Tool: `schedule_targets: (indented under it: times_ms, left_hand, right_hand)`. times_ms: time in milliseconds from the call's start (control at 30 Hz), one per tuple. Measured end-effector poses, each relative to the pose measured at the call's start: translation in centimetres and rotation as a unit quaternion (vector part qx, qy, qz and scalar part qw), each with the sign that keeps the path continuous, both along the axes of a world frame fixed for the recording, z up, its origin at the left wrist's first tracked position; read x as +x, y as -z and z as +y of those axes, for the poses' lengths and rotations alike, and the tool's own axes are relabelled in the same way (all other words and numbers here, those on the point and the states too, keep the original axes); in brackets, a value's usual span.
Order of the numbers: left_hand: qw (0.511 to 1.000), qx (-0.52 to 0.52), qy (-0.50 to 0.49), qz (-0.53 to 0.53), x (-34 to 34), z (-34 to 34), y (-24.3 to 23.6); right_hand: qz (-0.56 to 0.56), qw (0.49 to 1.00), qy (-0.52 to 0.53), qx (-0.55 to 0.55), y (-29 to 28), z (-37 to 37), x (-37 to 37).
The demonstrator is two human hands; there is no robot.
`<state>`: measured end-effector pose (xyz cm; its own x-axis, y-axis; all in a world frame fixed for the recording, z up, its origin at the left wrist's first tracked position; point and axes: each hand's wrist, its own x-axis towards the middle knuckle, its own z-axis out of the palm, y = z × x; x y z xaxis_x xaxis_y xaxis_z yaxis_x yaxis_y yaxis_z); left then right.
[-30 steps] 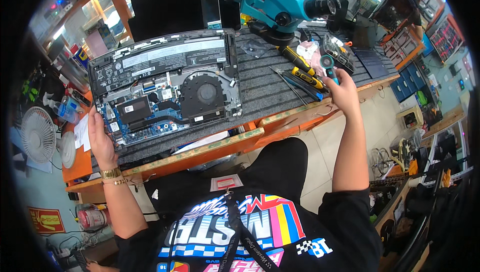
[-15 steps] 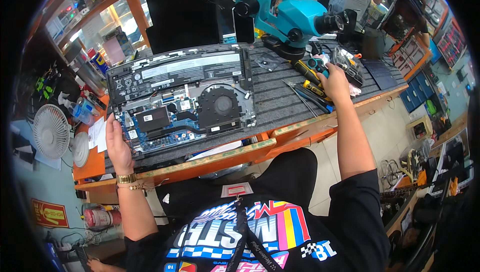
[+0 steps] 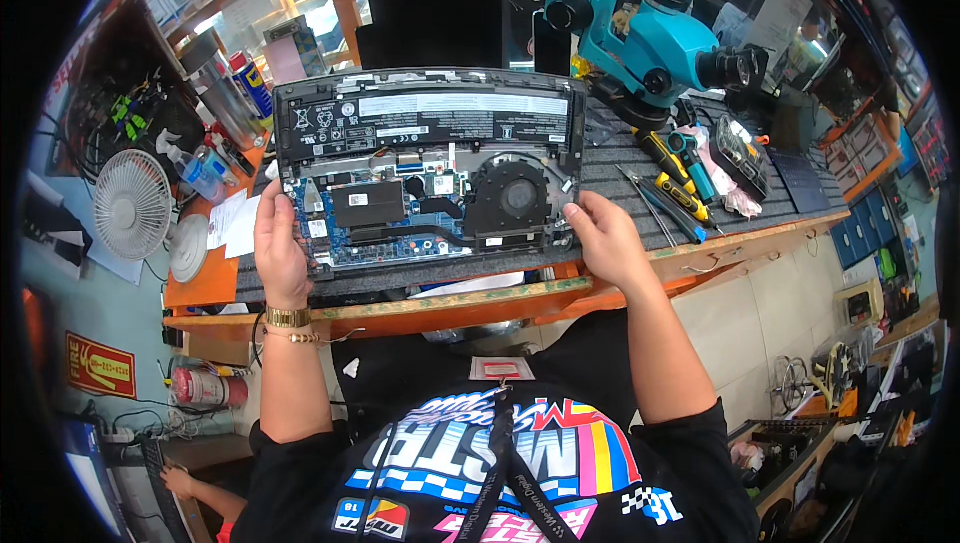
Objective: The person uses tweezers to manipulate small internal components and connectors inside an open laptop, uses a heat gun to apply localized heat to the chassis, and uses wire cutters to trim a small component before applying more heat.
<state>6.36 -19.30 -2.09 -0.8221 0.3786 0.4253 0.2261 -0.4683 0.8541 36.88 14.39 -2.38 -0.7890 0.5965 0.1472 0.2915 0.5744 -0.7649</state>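
Observation:
An opened laptop (image 3: 425,208) faces me with its bottom cover off, showing a long black battery (image 3: 430,133), a blue circuit board and a round black fan (image 3: 520,198). My left hand (image 3: 283,255) grips its left edge near the front corner, fingers partly hidden beneath. Around the right front corner my right hand (image 3: 606,235) is closed, thumb on top. A teal handheld tool (image 3: 694,165) lies to the right on the ribbed grey mat (image 3: 640,218), beside yellow-and-black screwdrivers (image 3: 665,165) and blue-handled pliers (image 3: 682,223).
A teal microscope (image 3: 655,43) stands behind the tools. Left of the bench are a white fan (image 3: 132,203), spray bottles and papers (image 3: 235,223). A drawer front (image 3: 480,305) runs along the near edge. Another person's hand (image 3: 182,483) shows at lower left.
My right hand has let go of the teal tool and come left onto the laptop's right corner. The view has shifted, and my left hand stays at the laptop's left edge.

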Motion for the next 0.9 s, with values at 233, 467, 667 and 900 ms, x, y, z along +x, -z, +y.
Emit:
schedule_targets:
  times_ms: [233,467,667,900]
  left_hand:
    - [0.995,0.04,0.04,-0.077,0.9,-2.1,-1.4]
    - [0.992,0.061,0.056,-0.091,2.1,-5.8,-4.6]
    - [0.986,0.06,0.136,-0.076,2.2,-7.5,-5.8]
    - [0.987,0.057,0.121,-0.091,1.8,-8.2,-5.8]
  right_hand:
    - [0.216,0.886,-0.063,-0.406,-3.1,-2.4,3.0]
    - [0.284,0.793,-0.2,-0.5,-6.5,-4.6,5.7]
    - [0.274,0.784,-0.203,-0.519,-6.8,-5.5,6.3]
    - [0.284,0.775,-0.244,-0.508,-7.1,-5.8,6.3]
